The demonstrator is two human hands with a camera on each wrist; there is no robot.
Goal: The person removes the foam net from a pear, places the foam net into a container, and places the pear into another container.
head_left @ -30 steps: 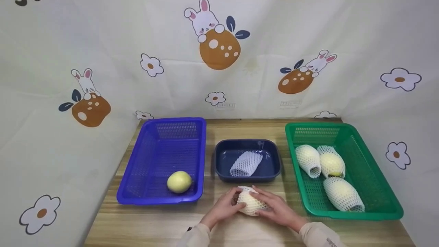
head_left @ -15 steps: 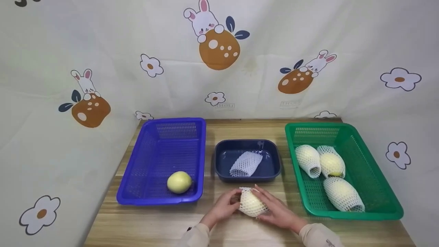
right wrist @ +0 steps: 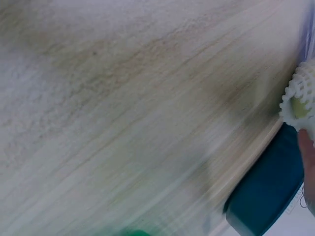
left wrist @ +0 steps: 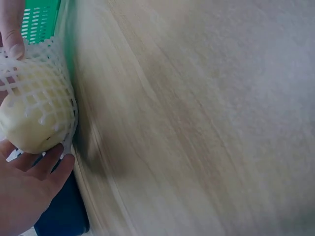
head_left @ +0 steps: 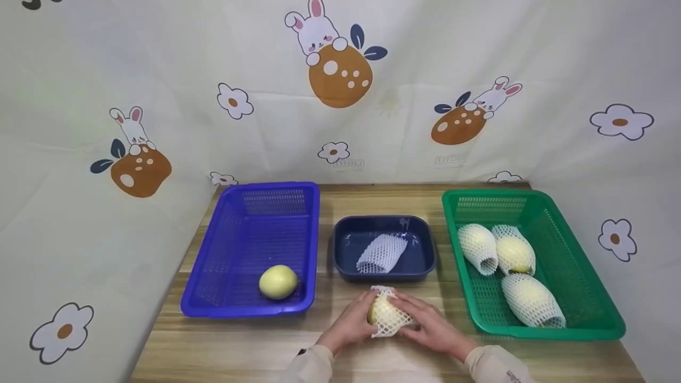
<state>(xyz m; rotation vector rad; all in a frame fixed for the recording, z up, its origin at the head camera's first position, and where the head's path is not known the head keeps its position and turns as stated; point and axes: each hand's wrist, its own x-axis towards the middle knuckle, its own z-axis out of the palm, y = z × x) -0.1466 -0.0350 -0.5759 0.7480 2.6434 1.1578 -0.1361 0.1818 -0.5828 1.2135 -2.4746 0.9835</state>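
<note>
A round pale-yellow fruit (head_left: 379,313) is partly inside a white foam net sleeve (head_left: 393,321) at the front middle of the table. My left hand (head_left: 348,322) holds the fruit's bare left end, its fingers curved round it. Gripping the sleeved right side is my right hand (head_left: 433,325), thumb below and fingers above. In the left wrist view, the bare end of the fruit (left wrist: 29,130) sticks out of the netting near the left fingers (left wrist: 51,164). The right wrist view shows the sleeve's open rim (right wrist: 290,110) beside a right finger (right wrist: 306,147).
A blue basket (head_left: 202,276) at left holds one bare fruit (head_left: 278,282). A dark blue tray (head_left: 340,266) behind the hands contains a loose foam net sleeve (head_left: 382,254). At right, a green basket (head_left: 590,290) holds three netted fruits (head_left: 532,300). Patterned cloth hangs behind.
The fruit's left end now shows bare outside the sleeve. My left hand has shifted slightly right and closer round that end; the right hand stays about where it was.
</note>
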